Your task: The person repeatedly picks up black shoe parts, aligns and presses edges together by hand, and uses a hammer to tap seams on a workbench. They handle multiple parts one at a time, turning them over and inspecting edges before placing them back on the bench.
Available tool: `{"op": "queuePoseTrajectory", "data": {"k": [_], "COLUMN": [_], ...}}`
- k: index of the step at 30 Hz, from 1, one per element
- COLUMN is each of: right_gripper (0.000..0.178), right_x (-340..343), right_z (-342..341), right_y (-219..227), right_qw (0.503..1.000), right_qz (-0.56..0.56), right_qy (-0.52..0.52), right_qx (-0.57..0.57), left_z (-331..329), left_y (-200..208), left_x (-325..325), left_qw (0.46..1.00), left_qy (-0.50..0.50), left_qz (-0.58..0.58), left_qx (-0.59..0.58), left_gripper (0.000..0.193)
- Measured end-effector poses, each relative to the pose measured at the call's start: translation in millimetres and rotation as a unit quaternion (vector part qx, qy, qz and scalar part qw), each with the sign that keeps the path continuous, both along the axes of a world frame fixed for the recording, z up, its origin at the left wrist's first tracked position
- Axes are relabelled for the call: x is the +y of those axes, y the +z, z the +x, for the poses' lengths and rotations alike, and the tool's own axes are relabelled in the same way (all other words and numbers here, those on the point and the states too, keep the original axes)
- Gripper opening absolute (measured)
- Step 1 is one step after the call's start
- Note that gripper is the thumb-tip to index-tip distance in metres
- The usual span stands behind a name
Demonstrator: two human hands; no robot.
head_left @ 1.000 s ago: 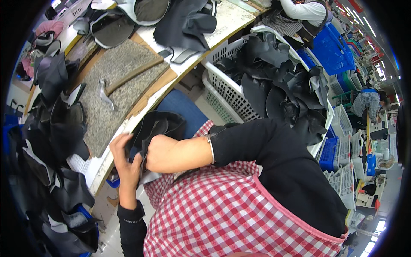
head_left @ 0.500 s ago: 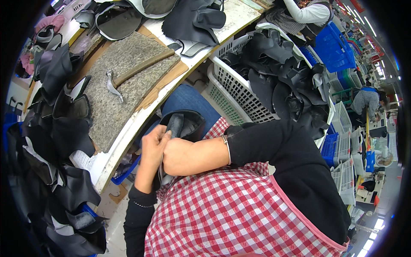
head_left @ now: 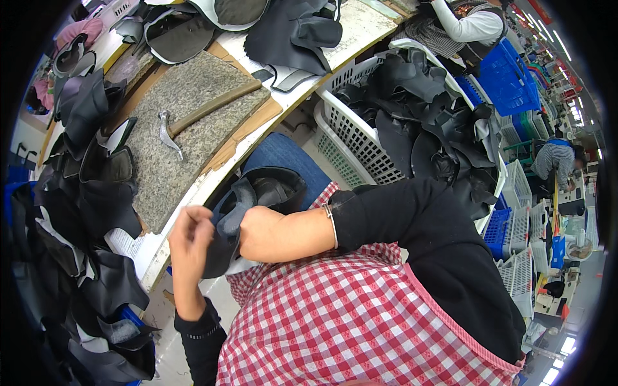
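Observation:
A black leather shoe upper (head_left: 279, 185) with a grey fuzzy lining strip (head_left: 241, 201) lies across my lap, partly hidden by my arm. My right hand (head_left: 261, 233) is closed in a fist on the upper, its fingers mostly out of sight. Just left of the upper's edge, my left hand (head_left: 191, 235) is raised with loosely bent, slightly blurred fingers and nothing visible in them. On a rough stone slab (head_left: 193, 90) on the bench rests a hammer (head_left: 209, 108) with a wooden handle, beyond both hands.
Black leather pieces (head_left: 106, 276) are heaped along the bench's left side, with more uppers (head_left: 293, 35) at its far end. To the right stands a white plastic basket (head_left: 360, 125) full of black pieces. Another person's sleeve (head_left: 473, 22) shows beyond it, beside a blue crate (head_left: 508, 77).
My left hand has let go of the upper and moved left, away from my right hand. The grey lining strip is now more exposed. My right hand has shifted slightly left.

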State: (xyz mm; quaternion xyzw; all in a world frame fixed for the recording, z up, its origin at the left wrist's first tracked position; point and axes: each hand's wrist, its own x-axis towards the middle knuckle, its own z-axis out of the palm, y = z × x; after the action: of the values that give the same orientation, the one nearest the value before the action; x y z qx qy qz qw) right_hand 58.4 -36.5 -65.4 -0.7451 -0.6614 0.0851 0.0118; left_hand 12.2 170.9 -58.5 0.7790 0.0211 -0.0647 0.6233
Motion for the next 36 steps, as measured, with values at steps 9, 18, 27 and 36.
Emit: {"op": "queuePoseTrajectory", "data": {"k": [9,18,27,36], "right_gripper": [0.031,0.047,0.035,0.019], "right_x": [22,31,1,-23], "right_z": [81,130,92,79], "right_y": [-9,-86,-15,-25], "right_qw": [0.980,0.943,0.974,0.992], "right_qz": [-0.082,-0.191,-0.119,0.028], "right_qy": [0.078,0.085,0.024,0.037], "right_qx": [0.161,0.259,0.191,0.121], "left_z": [-61,-75,-40,-13], "left_y": [-59,-81,-57,-62], "left_x": [-57,-54,-17,-38], "left_qw": [0.964,0.845,0.990,0.998], "left_qy": [0.241,-0.208,0.079,0.005], "left_qz": [0.103,0.452,-0.110,0.057], "left_qx": [-0.044,-0.199,0.048,-0.039], "left_gripper": [0.029,0.043,0.037,0.016]}}
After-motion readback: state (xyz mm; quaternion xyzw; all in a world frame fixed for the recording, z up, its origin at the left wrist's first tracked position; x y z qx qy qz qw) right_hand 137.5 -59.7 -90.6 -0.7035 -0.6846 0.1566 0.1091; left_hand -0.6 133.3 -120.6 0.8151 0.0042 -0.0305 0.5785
